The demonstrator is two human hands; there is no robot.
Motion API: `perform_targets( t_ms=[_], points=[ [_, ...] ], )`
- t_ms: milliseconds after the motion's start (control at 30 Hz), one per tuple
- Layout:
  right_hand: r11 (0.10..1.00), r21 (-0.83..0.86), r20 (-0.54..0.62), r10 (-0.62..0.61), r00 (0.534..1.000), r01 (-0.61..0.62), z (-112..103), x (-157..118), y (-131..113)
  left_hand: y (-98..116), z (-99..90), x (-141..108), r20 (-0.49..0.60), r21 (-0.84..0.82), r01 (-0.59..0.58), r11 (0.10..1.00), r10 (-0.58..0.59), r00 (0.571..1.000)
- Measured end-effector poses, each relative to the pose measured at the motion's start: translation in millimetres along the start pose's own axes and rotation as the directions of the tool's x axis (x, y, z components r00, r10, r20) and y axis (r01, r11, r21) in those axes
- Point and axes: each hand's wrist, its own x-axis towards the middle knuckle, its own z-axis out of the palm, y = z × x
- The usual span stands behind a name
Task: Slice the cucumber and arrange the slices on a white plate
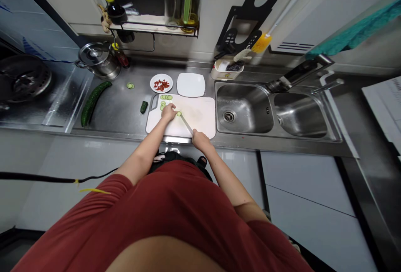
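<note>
- The right hand (200, 140) is closed round the handle of a knife (187, 125); its narrow, flat metal blade slants forward and leftward from the fist.
- The left hand (169, 112) is apart from the right, low over the board with fingers bent; whether it grips a piece of cucumber beneath them, I cannot tell.
- Between the hands, at the blade's tip, lies a round cucumber slice (179, 113), pale green and moist-looking, with a thin darker rim.
- Under both hands spreads a smooth white cutting board (200, 115), a rounded rectangle with a grey-edged handle slot at its left end.
- Just beyond the left hand, thin cut slices (166, 97) overlap in a short row on the board, with a few more discs nearer the fingers.
- Left of the left hand, off the board, a stubby dark-green cucumber piece (144, 107) sits on the brushed, greyish steel counter (125, 115).
- Farther left lies a long, gently curved cucumber (94, 104), its dark skin bumpy.
- Ahead of the left hand, a glossy white round plate (152, 84) holds small, irregular red pieces (162, 85).
- Ahead of the right hand, beyond the board, is a white squarish plate (191, 84) with softly rounded corners.
- Right of the right hand, a steel sink (244, 128) has two round-cornered basins.
</note>
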Motion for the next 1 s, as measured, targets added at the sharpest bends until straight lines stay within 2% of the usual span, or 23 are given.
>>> perform_targets(
  t_ms=[467,1000],
  points=[
    [1.0,0.026,-0.001,0.011,1.0,-0.011,-9.3,18.9,-12.2,4.3,-3.3,-3.6,0.024,0.011,0.028,1.0,-0.028,0.999],
    [1.0,0.022,0.027,0.021,0.999,-0.022,-15.3,19.0,-14.1,0.8,-0.4,-1.0,-0.002,0.024,-0.003,1.0,0.003,1.0]
  ],
)
